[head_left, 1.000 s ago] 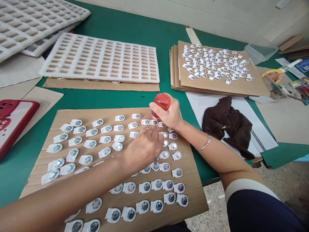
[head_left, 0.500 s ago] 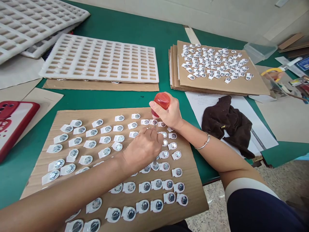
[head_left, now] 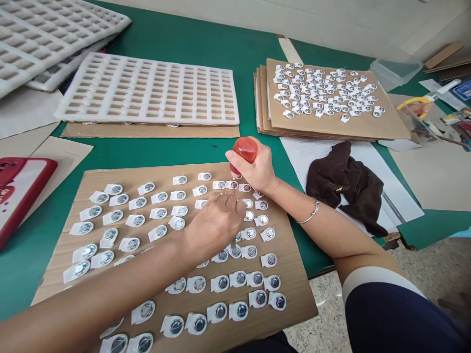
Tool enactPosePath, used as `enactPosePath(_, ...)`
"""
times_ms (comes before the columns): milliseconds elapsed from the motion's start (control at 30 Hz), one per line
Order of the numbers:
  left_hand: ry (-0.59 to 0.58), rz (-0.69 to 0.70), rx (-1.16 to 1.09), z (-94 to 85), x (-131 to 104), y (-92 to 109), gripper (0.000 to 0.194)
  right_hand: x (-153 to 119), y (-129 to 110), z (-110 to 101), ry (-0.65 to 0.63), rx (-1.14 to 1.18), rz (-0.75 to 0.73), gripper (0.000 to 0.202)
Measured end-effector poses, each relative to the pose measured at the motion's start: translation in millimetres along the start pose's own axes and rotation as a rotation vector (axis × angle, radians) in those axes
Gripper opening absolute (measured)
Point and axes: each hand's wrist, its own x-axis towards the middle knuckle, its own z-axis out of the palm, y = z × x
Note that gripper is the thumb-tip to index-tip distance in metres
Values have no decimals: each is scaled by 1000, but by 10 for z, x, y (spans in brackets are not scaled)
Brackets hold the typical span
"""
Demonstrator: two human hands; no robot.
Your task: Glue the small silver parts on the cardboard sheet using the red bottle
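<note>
Nearest: rows of white-tabbed metal discs (head_left: 239, 311) on a brown cardboard sheet (head_left: 294, 289). Over them, the left hand (head_left: 217, 220) with fingers curled in tight around a slim metal tool (head_left: 233, 243), mostly hidden, tip down at one disc; contact hard to tell. Just beyond, the right hand (head_left: 260, 169), fingers wrapped closely about a red bottle (head_left: 245, 149); inverted near the sheet's far edge, thin nozzle down toward the left knuckles. Off left, a red-edged phone case (head_left: 31, 186), lettering unreadable. At right, a brown cloth (head_left: 344, 181) on a printed sheet (head_left: 405, 210), too blurred to read. Farther, a white foam tray (head_left: 165, 118); to its right, more discs on a cardboard stack (head_left: 386, 128).
</note>
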Motion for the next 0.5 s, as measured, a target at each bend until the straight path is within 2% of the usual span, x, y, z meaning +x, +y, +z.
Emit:
enactPosePath(133, -23, -65, -235, -83, 8, -92, 21, 9, 6, -6, 10, -2, -3, 32)
enactPosePath(267, -57, -243, -584, -158, 30, -263, 15, 13, -3, -13, 35, -13, -11, 30)
enactPosePath(367, -33, -309, -664, -186, 51, -367, 15, 12, -6, -21, 50, -18, -25, 30)
enactPosePath(500, -20, -318, -729, -203, 64, -422, 13, 8, 7, -28, 52, -18, -44, 30)
